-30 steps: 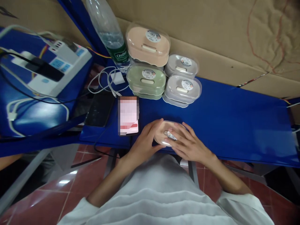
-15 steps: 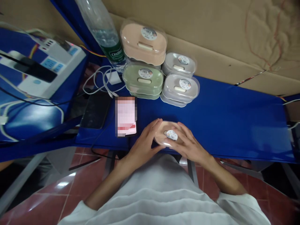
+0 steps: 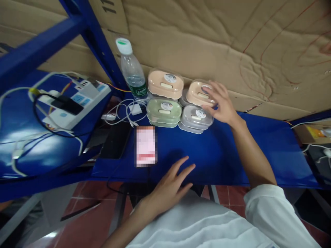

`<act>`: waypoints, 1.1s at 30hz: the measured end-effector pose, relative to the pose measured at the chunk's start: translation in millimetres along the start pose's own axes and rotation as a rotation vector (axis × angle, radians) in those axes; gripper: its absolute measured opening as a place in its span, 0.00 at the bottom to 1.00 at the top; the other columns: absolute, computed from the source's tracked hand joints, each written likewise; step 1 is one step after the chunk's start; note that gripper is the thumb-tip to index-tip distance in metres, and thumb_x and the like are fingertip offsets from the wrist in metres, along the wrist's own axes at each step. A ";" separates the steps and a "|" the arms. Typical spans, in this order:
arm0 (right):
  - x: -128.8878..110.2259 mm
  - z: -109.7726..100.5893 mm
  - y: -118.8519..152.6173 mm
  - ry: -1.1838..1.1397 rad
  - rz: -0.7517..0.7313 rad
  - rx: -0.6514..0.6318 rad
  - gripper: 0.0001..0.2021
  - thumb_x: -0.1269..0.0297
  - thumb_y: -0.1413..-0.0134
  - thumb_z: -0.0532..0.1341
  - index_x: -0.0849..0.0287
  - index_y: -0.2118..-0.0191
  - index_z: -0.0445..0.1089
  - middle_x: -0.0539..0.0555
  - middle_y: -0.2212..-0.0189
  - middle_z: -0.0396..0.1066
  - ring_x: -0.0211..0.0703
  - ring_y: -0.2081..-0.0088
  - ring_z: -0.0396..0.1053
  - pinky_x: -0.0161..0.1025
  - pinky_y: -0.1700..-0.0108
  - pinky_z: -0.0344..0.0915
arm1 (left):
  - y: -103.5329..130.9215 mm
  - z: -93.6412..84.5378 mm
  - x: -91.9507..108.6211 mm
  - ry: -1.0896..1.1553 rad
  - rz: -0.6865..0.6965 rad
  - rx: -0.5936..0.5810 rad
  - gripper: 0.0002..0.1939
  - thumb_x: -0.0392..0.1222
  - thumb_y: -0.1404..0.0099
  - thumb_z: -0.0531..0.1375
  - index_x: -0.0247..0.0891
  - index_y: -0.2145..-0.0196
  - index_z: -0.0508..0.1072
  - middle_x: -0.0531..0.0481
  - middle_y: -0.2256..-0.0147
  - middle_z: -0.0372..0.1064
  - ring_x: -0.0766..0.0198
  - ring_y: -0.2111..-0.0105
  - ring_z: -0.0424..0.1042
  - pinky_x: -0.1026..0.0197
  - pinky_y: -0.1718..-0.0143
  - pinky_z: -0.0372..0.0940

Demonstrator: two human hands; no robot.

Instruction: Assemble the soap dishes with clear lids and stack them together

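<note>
My right hand (image 3: pixel 221 105) reaches to the back of the blue table (image 3: pixel 258 151) and grips the right end of a small peach lidded box (image 3: pixel 198 94). That box sits on top of a grey box, mostly hidden, behind another grey lidded box (image 3: pixel 196 117). To their left are a green box (image 3: pixel 163 111) and, behind it, a larger peach box (image 3: pixel 165 84). My left hand (image 3: pixel 170 186) hovers with fingers spread at the table's front edge and holds nothing.
A lit phone (image 3: pixel 145 146) and a dark phone (image 3: pixel 115 139) lie left of centre. A water bottle (image 3: pixel 133 74) and white cables (image 3: pixel 121 112) are behind them. A power strip (image 3: pixel 77 100) sits far left. A cardboard wall (image 3: pixel 207 41) backs the table.
The small peach box went from the table's front edge, between both hands, to the back stack, carried by my right hand. My left hand let go. The view tilted up.
</note>
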State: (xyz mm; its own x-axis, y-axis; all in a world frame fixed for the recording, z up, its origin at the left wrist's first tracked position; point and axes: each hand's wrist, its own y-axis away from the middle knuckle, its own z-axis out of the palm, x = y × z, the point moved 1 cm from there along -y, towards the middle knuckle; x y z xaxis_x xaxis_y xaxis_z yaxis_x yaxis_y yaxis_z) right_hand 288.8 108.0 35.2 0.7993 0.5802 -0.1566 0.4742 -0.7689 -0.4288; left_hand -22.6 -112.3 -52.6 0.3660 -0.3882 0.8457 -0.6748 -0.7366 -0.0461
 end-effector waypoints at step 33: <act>-26.9 53.4 114.3 -0.106 0.378 0.405 0.29 0.40 0.26 0.49 0.51 0.36 0.72 0.61 0.38 0.74 0.59 0.36 0.71 0.62 0.36 0.70 | -90.7 -169.4 -48.5 -0.642 0.177 0.396 0.24 0.48 0.23 0.59 0.50 0.33 0.69 0.43 0.25 0.53 0.44 0.25 0.53 0.38 0.27 0.53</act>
State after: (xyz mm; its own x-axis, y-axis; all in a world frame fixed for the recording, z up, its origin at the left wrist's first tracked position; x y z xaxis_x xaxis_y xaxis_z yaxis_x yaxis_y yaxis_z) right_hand 301.8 18.8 -57.1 0.8347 0.3239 -0.4454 -0.0345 -0.7764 -0.6293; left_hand -87.7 67.1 0.7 0.6554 -0.6744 0.3401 -0.5224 -0.7300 -0.4406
